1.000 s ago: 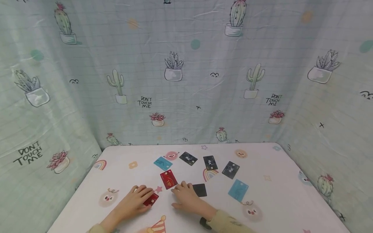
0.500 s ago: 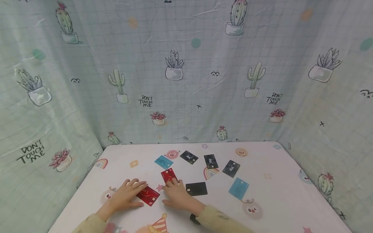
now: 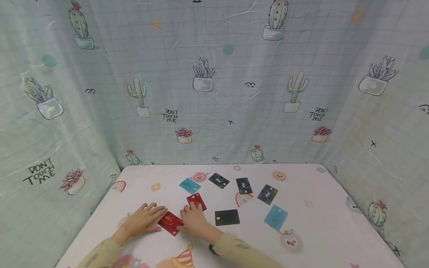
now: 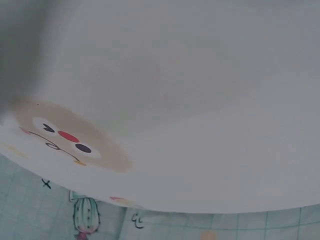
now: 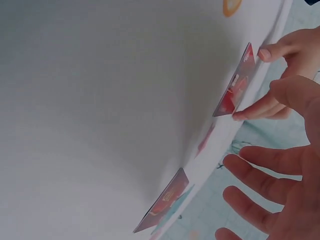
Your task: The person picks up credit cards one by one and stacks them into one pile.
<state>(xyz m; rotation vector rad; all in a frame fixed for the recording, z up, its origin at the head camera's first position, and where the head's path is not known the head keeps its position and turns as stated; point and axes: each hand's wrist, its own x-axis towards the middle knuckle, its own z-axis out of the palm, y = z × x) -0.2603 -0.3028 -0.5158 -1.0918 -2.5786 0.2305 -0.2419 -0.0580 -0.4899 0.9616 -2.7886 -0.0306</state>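
Note:
My left hand point(image 3: 142, 219) lies by the near red VIP card point(image 3: 170, 223), fingers spread, fingertips right at its left corner. The right wrist view has that same red card point(image 5: 235, 87) with the left thumb and a finger near two of its corners. My right hand point(image 3: 195, 222) is between the two red cards. In the head view its fingers overlap the lower part of the far red card point(image 3: 200, 201), and its thumb is at the near card's right corner. Its fingers point(image 5: 260, 192) are loosely bent and apart in the right wrist view.
A black card point(image 3: 227, 217) lies right of my right hand. Behind it are several dark VIP cards point(image 3: 244, 185), with one blue card point(image 3: 190, 185) at the back left and another blue card point(image 3: 276, 217) at the right. Patterned cloth point(image 3: 214, 104) encloses the white tabletop point(image 3: 318, 238).
My right hand has moved left from beside the black card, uncovering it, to the red cards. My left hand has drawn back left, leaving the near red card mostly in sight.

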